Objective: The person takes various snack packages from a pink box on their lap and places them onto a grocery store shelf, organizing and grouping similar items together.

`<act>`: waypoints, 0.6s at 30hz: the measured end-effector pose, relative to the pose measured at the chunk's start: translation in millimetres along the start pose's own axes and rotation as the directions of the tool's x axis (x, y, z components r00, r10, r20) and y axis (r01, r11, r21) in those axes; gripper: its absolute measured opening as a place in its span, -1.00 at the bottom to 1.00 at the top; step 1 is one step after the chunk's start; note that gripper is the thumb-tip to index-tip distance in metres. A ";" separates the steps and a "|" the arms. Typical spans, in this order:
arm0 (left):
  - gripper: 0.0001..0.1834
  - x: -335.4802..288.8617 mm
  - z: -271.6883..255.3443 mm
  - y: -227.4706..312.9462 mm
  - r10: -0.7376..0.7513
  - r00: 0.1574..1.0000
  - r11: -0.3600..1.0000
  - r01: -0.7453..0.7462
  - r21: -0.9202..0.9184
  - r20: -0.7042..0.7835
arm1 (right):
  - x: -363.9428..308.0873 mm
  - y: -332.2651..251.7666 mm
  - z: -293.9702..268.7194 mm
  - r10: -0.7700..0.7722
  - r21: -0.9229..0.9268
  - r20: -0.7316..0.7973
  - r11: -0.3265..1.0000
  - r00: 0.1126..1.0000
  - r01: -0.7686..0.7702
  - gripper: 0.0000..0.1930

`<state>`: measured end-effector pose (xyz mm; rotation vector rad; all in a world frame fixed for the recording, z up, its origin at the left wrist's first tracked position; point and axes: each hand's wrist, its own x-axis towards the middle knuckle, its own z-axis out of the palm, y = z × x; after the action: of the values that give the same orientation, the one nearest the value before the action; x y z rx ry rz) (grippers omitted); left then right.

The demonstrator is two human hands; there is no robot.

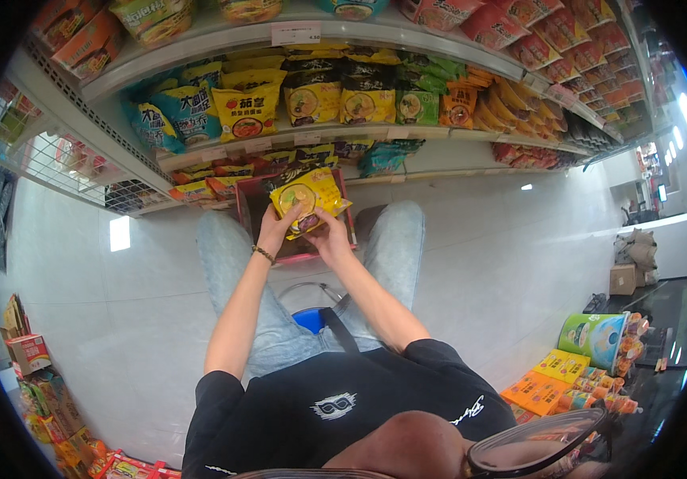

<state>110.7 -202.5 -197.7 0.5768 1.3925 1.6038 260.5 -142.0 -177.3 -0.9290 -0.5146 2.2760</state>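
Both my hands grip a yellow and black packet of instant noodles, raised in front of the shelves with its printed bowl facing up. My left hand has its thumb on the packet's left lower side. On the lower right side, my right hand pinches the edge. Under the packet, between my knees, stands a pinkish-red basket or box; most of its inside is hidden by the packet and my hands. Similar yellow and black packets stand upright on the middle shelf ahead.
Blue packets and green packets flank the yellow ones. A lower shelf holds more noodle packets; cup noodles line the top shelf. My knees bracket the basket. Stacked goods stand behind right, cartons behind left.
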 end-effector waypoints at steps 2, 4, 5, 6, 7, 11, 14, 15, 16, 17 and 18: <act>-0.36 -2.4 2.1 4.4 0.023 0.999 0.999 -0.022 -0.044 0.023 | -1.4 -4.9 6.6 -0.058 0.004 0.058 0.998 0.997 0.058 -0.57; -0.37 -7.3 5.6 16.6 0.039 0.998 0.993 -0.034 -0.117 0.048 | -0.6 -7.8 8.6 -0.113 0.008 0.090 0.994 0.990 0.113 -0.58; -0.38 -8.4 4.0 18.0 0.036 0.998 0.992 -0.030 -0.126 0.047 | 1.3 -6.3 9.8 -0.135 0.009 0.100 0.991 0.986 0.135 -0.57; -0.38 -9.3 2.0 19.5 0.034 0.998 0.990 -0.027 -0.136 0.045 | 3.0 -4.7 10.9 -0.157 0.011 0.111 0.988 0.981 0.156 -0.57; -0.39 -9.9 0.8 20.8 0.031 0.999 0.989 -0.024 -0.145 0.045 | 4.7 -2.7 11.9 -0.163 0.047 0.085 0.986 0.983 0.160 -0.57; -0.41 -6.4 -6.3 9.2 0.074 0.996 0.993 -0.069 -0.094 0.058 | 6.5 0.7 23.3 -0.173 0.167 0.015 0.971 0.985 0.168 -0.57; -0.42 -8.4 -10.1 9.0 0.054 0.994 0.997 -0.048 -0.062 0.098 | -0.1 -15.6 45.2 -0.164 0.205 0.022 0.966 0.986 0.156 -0.58; -0.40 -9.5 -9.3 9.3 0.078 0.995 0.989 -0.068 -0.134 0.070 | 0.2 -20.3 48.6 -0.157 0.211 0.026 0.966 0.987 0.148 -0.59; -0.38 -10.7 -8.1 9.5 0.099 0.994 0.975 -0.089 -0.203 0.040 | 5.1 -22.4 48.5 -0.152 0.198 0.057 0.970 0.987 0.138 -0.59; -0.36 -11.1 -4.1 13.3 0.122 0.992 0.954 -0.114 -0.277 0.013 | 9.2 -29.4 50.6 -0.165 0.182 0.045 0.971 0.985 0.154 -0.60; -0.31 -13.6 -4.7 15.2 0.135 0.990 0.974 -0.142 -0.178 -0.046 | 13.5 -36.7 52.7 -0.178 0.165 0.034 0.972 0.983 0.170 -0.60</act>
<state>108.5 -215.9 -181.8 0.5502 1.2365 1.8377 229.2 -112.2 -127.9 -0.7215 -0.4086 2.1495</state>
